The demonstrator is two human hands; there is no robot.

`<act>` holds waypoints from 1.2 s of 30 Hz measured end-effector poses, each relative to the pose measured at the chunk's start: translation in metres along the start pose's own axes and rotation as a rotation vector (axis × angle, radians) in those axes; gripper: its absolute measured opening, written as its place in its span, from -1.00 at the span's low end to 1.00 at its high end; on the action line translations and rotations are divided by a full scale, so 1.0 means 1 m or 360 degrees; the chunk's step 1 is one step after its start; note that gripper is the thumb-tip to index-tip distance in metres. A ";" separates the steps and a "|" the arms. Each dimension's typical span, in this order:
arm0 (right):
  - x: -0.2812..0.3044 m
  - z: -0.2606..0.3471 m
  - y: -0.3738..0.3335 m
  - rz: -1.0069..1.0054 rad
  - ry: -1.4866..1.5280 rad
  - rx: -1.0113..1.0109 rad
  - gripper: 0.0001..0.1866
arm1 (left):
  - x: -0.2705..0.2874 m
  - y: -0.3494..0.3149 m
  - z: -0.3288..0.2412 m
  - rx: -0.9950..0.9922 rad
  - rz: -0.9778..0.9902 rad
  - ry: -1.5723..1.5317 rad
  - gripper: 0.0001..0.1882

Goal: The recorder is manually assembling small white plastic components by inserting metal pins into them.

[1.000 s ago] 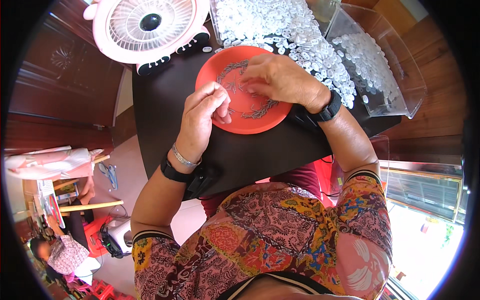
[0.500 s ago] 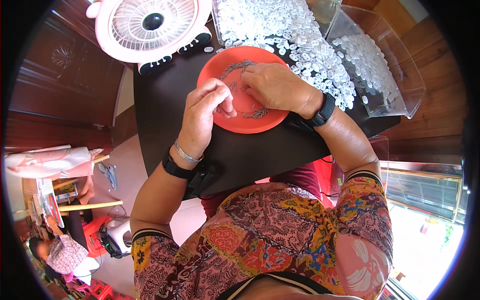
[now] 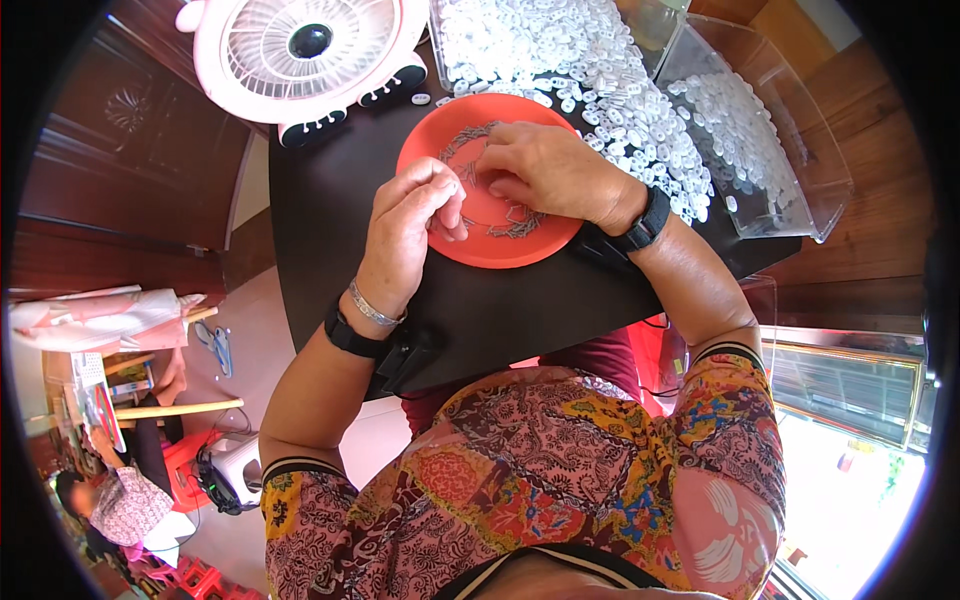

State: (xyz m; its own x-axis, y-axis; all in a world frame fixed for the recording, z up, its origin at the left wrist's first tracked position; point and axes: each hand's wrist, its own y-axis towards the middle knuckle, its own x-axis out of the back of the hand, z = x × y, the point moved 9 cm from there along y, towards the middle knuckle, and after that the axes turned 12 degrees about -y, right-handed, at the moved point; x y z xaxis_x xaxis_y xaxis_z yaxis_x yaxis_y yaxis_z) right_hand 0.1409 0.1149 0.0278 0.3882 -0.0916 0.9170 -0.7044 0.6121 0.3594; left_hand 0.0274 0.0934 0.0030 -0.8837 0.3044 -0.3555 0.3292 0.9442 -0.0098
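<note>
A round red-orange plate (image 3: pixel 510 255) lies on the dark table and bears small grey metal pieces (image 3: pixel 515 227), thin like pins or screws, gathered mostly in a ring. Over its left rim my left hand (image 3: pixel 408 218) is closed, thumb pressed against curled fingers; whatever it may hold is hidden. My right hand (image 3: pixel 560 172) reaches in from the right with its fingers bent down above the middle of the plate, among the metal pieces. Its fingertips are partly hidden, and anything between them is too small to make out.
Many white oval plastic pieces (image 3: pixel 650 150) are heaped behind and right of the plate. A clear bin (image 3: pixel 800 195) holds more at the right. A pink fan (image 3: pixel 290 105) stands at the back left. Another person (image 3: pixel 130 505) sits at the far lower left.
My right hand's fingers have shifted slightly over the plate, and the thumb shows more clearly. My left hand stays almost in place, its fingers drawn in a little.
</note>
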 end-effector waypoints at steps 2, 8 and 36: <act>-0.004 0.001 0.000 0.0097 -0.0025 -0.0012 -0.89 | 0.000 0.000 -0.001 -0.0011 -0.0007 0.0000 -0.75; -0.013 -0.004 -0.002 0.0189 -0.0242 -0.0064 -0.89 | 0.003 0.000 -0.001 -0.0029 -0.0044 -0.0039 -0.75; -0.002 -0.011 0.001 0.0160 0.1447 -0.0583 -0.88 | -0.011 -0.006 -0.003 -0.0001 0.0089 0.0109 -0.72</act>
State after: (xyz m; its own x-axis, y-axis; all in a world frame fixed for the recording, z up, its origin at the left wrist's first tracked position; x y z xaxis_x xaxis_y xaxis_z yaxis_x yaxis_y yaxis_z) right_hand 0.1455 0.1242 0.0248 0.7539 0.5193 0.4025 -0.5911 0.8035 0.0707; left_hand 0.0339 0.0847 0.0101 -0.8847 0.3642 -0.2908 0.3782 0.9257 0.0088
